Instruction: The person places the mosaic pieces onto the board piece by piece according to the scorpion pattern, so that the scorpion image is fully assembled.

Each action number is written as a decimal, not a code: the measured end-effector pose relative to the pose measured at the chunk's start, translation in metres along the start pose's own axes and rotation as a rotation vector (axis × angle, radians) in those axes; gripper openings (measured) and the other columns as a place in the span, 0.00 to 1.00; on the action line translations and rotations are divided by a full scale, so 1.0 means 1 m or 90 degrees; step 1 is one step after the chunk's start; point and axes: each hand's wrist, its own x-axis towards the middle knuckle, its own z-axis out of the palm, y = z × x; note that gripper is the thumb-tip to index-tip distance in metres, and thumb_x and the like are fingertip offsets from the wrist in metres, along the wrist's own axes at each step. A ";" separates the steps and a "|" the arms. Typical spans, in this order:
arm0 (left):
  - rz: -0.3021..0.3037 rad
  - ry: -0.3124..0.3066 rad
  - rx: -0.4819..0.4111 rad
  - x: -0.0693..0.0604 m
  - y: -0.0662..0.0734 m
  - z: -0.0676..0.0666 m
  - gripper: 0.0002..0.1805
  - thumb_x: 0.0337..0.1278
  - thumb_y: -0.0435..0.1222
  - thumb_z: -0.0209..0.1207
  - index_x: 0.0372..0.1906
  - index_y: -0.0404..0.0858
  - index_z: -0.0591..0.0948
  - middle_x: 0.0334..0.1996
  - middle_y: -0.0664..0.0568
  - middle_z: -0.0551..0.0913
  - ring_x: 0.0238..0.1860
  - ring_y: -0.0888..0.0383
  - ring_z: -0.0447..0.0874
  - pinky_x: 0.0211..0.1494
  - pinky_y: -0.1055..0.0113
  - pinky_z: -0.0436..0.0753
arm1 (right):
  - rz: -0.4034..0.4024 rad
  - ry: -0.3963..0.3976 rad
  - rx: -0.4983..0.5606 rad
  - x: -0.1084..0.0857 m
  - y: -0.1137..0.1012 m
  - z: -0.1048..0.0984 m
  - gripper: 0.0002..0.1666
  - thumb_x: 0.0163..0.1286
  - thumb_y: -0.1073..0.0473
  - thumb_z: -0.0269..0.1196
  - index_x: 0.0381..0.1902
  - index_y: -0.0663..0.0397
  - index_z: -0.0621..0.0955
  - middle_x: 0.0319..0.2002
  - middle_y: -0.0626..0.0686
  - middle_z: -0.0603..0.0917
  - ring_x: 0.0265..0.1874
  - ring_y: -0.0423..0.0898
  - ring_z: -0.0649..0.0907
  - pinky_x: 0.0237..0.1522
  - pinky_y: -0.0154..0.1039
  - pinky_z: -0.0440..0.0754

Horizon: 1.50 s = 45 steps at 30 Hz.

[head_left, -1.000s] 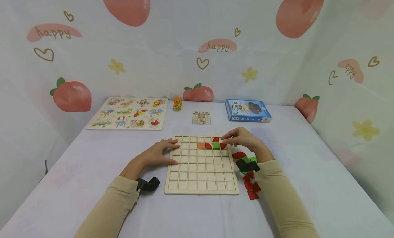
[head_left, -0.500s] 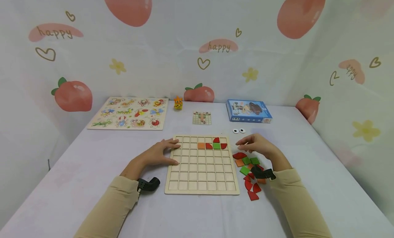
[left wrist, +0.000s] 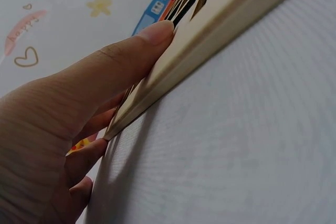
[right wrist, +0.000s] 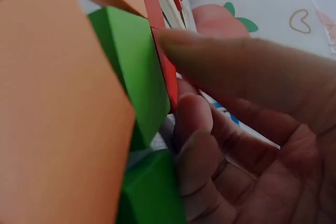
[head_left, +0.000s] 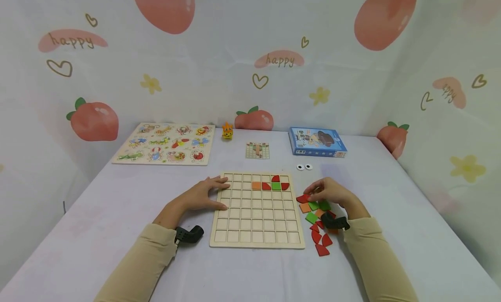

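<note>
My left hand (head_left: 201, 195) rests along the left edge of a pale wooden grid board (head_left: 245, 224), its thumb and fingers spread; the thumb (left wrist: 123, 59) lies over the rim in the left wrist view. To the board's right, my right hand (head_left: 332, 192) pinches a red curved tile (head_left: 302, 199) at the top of a loose pile. In the right wrist view, the thumb presses that red tile (right wrist: 169, 72), with green (right wrist: 137, 66) and orange tiles (right wrist: 58, 108) close beside. Set in the board's upper right cells are an orange square (head_left: 256, 186), a green square (head_left: 276, 186) and several red pieces.
More red tiles (head_left: 322, 250) and a green tile (head_left: 311, 217) lie right of the board. Behind are two white eye discs (head_left: 304, 167), a small pattern card (head_left: 257, 151), a blue box (head_left: 318, 142), an orange figurine (head_left: 227, 131) and an insect picture board (head_left: 164, 144).
My right hand has left the red piece at the board's upper right, moved right and down to the pile, and taken hold of a red tile there. The left hand stays put.
</note>
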 end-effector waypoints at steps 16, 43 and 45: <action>0.001 0.000 0.007 -0.002 0.000 0.001 0.42 0.40 0.56 0.68 0.63 0.43 0.72 0.71 0.50 0.60 0.74 0.42 0.44 0.75 0.44 0.42 | -0.025 -0.009 -0.011 0.000 -0.003 0.002 0.14 0.56 0.63 0.67 0.40 0.66 0.81 0.27 0.49 0.77 0.29 0.44 0.73 0.30 0.32 0.73; 0.000 -0.003 0.006 0.000 0.001 -0.001 0.41 0.41 0.55 0.68 0.64 0.44 0.72 0.71 0.52 0.60 0.74 0.42 0.42 0.75 0.44 0.42 | -0.052 -0.022 0.086 0.001 -0.009 -0.006 0.18 0.62 0.57 0.64 0.43 0.67 0.78 0.30 0.47 0.82 0.29 0.43 0.77 0.30 0.33 0.79; 0.000 -0.004 0.004 0.000 0.001 -0.001 0.41 0.41 0.55 0.68 0.63 0.44 0.72 0.71 0.52 0.60 0.74 0.43 0.42 0.75 0.45 0.41 | -0.061 -0.019 0.090 0.003 -0.013 -0.006 0.18 0.62 0.57 0.64 0.43 0.67 0.78 0.30 0.47 0.82 0.29 0.44 0.77 0.30 0.33 0.78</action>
